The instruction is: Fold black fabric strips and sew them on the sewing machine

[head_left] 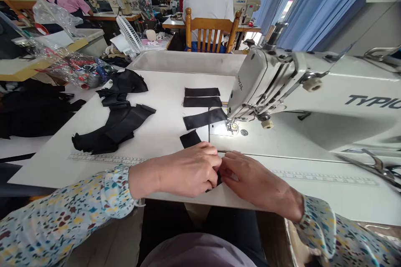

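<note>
While a small black fabric piece was held between the hands near the front edge of the white table, it was pinched by the curled fingers of the left hand and right hand, presumably to be kept steady. Black strips were laid beside the sewing machine, probably for easy reach. Only a plain, dark bit of the piece was left uncovered; its full shape could not be told.

A head-worn camera looked forward and down from close above the near edge of the counter.
</note>
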`<state>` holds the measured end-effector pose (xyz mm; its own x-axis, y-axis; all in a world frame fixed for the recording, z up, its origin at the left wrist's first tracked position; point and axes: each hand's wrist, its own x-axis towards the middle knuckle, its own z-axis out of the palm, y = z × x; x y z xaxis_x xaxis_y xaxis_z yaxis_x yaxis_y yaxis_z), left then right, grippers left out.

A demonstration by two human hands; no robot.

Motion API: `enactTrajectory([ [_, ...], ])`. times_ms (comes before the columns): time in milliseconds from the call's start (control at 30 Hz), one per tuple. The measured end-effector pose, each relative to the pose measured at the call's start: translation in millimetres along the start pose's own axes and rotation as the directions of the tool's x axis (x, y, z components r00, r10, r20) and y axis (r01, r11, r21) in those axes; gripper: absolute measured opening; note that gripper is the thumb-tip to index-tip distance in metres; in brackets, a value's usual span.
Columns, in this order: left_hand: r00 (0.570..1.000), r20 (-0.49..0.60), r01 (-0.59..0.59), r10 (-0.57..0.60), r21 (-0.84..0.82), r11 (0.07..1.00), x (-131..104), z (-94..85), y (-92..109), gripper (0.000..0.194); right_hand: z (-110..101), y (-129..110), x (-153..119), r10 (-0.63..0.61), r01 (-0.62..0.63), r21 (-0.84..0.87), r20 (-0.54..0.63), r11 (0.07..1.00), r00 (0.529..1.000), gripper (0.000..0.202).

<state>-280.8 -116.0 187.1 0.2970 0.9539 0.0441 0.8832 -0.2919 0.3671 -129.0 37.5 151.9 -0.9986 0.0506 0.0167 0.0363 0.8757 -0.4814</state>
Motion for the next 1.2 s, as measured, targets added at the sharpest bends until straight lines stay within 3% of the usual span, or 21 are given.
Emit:
enactTrajectory([
  [200,0.993,-0.049,-0.11,0.111,0.012,0.994,8.3,10.1,-11.8,0.025,1.4,0.8,2.0,0.023,-0.023,-0.005,0.007,1.0,1.0,0.022],
  [433,0.97,-0.144,-0.194,0.195,0.022,0.981,-8.8,23.4,-16.9,0.028,6.5,0.4,-2.7,0.088,-0.085,0.062,-0.053,0.994,0.995,0.017],
  [633,0.911,-0.388,-0.091,0.139,0.139,0.986,-8.5,47.6,-19.5,0.016,-7.8,7.2,-24.5,0.185,-0.142,0.275,-0.139,0.951,0.973,0.013],
  [867,0.826,-0.558,0.062,0.08,0.231,0.971,45.3,50.2,-42.8,0.019,-13.6,30.7,-32.3,0.094,-0.076,0.084,-0.231,0.994,0.968,0.028],
  [1000,0.801,-0.598,0.083,0.044,0.183,0.98,64.3,47.0,-44.9,0.02,-18.2,40.5,-19.2,0.074,-0.068,0.033,-0.239,0.997,0.968,0.025],
  [1200,0.8,-0.599,0.134,-0.026,0.137,0.982,62.9,49.1,-42.6,0.022,-19.7,45.6,-7.1,0.027,-0.021,0.027,-0.243,0.999,0.97,0.022],
])
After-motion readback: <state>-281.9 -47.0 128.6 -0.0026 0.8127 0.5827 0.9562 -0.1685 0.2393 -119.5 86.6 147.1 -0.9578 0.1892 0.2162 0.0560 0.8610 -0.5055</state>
